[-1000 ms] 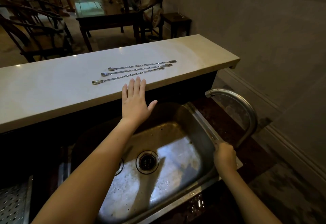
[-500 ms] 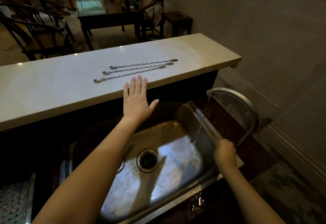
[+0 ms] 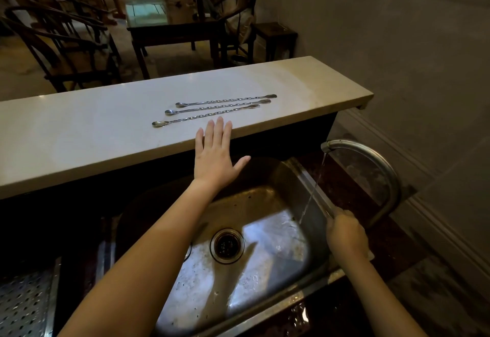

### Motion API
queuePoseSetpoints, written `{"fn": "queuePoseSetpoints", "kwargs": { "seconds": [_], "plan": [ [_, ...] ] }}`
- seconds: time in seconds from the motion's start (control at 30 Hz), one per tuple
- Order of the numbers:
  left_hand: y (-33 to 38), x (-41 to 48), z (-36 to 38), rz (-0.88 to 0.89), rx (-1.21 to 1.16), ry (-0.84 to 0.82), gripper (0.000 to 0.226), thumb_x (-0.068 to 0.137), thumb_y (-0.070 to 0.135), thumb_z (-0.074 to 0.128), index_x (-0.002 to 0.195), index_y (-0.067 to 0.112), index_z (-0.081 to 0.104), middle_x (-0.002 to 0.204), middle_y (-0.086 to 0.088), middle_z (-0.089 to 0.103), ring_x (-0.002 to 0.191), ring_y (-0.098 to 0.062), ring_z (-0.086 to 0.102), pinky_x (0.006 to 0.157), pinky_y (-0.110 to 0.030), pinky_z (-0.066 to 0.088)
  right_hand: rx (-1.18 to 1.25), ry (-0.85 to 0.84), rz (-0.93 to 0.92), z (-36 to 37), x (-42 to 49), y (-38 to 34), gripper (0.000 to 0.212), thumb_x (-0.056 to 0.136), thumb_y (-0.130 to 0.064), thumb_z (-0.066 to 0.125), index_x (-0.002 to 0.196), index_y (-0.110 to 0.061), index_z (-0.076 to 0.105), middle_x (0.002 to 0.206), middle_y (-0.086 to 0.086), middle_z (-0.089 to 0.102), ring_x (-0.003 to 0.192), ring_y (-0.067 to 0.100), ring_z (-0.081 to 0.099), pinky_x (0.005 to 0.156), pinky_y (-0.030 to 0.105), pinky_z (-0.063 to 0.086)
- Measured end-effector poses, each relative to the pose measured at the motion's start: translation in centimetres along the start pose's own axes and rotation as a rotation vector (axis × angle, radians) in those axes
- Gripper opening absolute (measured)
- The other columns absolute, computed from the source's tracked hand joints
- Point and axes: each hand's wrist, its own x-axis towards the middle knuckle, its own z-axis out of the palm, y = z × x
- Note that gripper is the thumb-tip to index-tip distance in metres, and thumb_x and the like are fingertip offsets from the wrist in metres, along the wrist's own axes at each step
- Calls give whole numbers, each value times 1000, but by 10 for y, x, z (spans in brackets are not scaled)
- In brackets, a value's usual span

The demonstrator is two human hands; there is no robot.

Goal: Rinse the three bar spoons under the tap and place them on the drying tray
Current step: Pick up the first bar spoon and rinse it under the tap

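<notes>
Three bar spoons (image 3: 214, 110) lie side by side on the tabletop (image 3: 79, 135). The left hand (image 3: 216, 156) hovers nearby, fingers spread; the right hand (image 3: 346, 234) is clenched at the sink (image 3: 305, 175) rim, what it grips hidden, while the tap (image 3: 371, 161) runs.

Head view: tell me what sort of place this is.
Probably the working side of a bar: a raised counter above a steel sink, three bar spoons laid out, dining tables and chairs beyond.

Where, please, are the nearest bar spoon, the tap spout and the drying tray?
Nearest bar spoon (image 3: 204, 116), head view, mid twisted handle.
Tap spout (image 3: 327, 145), head view, outlet end.
Drying tray (image 3: 23, 307), head view, perforated surface.
</notes>
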Motion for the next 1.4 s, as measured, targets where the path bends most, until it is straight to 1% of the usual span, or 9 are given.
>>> {"fn": "queuePoseSetpoints", "kwargs": {
  "seconds": [0.17,0.27,0.37,0.47,0.6,0.77,0.97,1.17,1.4],
  "plan": [
    [0,0,0,5,-3,-10,91,85,70,27,151,14,3,160,-9,-3,147,-27,-7,116,-43,-10,212,6,-358,-60,-16,-52,29,95,-21,47,120,-14,58,110,5,66,94,16,63,77,26,51],
    [0,0,-2,4,-5,-21,92,84,71,26,151,13,2,160,-10,-2,147,-27,-6,115,-43,-11,331,89,-653,-102,1,-106,25,93,-18,50,115,-13,62,106,4,68,92,15,62,78,25,48],
    [1,1,-4,3,-8,-34,93,83,72,25,151,14,2,160,-10,-2,147,-27,-5,115,-43,-10,232,112,-837,-126,45,-168,25,93,-19,49,113,-11,62,104,6,69,93,19,61,80,33,51],
    [1,0,-6,10,-20,-37,92,83,72,26,151,15,1,160,-9,-3,147,-26,-8,115,-42,-11,-58,43,-929,-122,93,-224,28,93,-19,49,118,-13,58,113,7,66,105,23,56,84,37,48],
    [-1,1,-6,18,-31,-29,92,83,71,28,151,15,2,160,-8,-3,147,-25,-8,116,-42,-10,-369,-117,-1015,-97,134,-270,29,90,-14,52,118,-16,55,119,8,60,107,25,53,86,36,45],
    [-4,3,-4,14,-45,-18,92,82,70,32,152,15,4,160,-8,-1,147,-25,-7,117,-43,-9,-524,-211,-1086,-79,152,-295,15,82,-8,54,91,-18,47,100,7,56,81,20,44,66,30,36],
    [-7,3,-2,16,-35,-20,92,83,69,32,152,16,5,160,-8,1,147,-24,-6,116,-42,-12,-720,-294,-1119,-80,156,-311,20,79,-7,59,87,-16,43,85,2,47,79,22,45,57,28,33],
    [-8,3,-1,25,-45,-23,92,83,69,33,152,16,4,160,-7,-1,147,-24,-7,115,-41,-13,-444,-390,-1105,-83,162,-299,16,84,-9,52,77,-22,45,74,-4,47,68,15,41,56,23,32],
    [-8,2,-1,22,-52,-38,91,83,69,32,152,16,4,160,-7,0,147,-24,-7,116,-40,-12,-97,-319,-1085,-95,158,-263,6,85,-8,56,89,-13,56,90,3,55,80,21,50,67,24,39]
  ]
}}
